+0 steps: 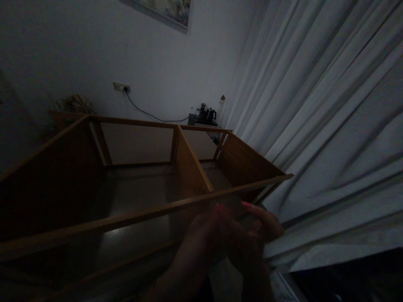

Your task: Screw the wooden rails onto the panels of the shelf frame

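Observation:
A wooden frame [166, 208] with a middle divider [193, 161] stands in front of me. Just under its near rail, where the divider joins, my left hand [200, 237] and my right hand [252, 237] are close together. The fingertips of both meet in a pinch, with a tiny pale glint above them; what they hold is too small and dark to name. One red-nailed finger of my right hand points away from the pinch. The two hands overlap, so some fingers are hidden.
White curtains [315, 126] hang along the right side, close to the frame. Behind it, a dark kettle [210, 114] stands on a small cabinet [201, 122]. A black cord [147, 114] runs from a wall socket [121, 87]. Dried plants [75, 102] show at the left.

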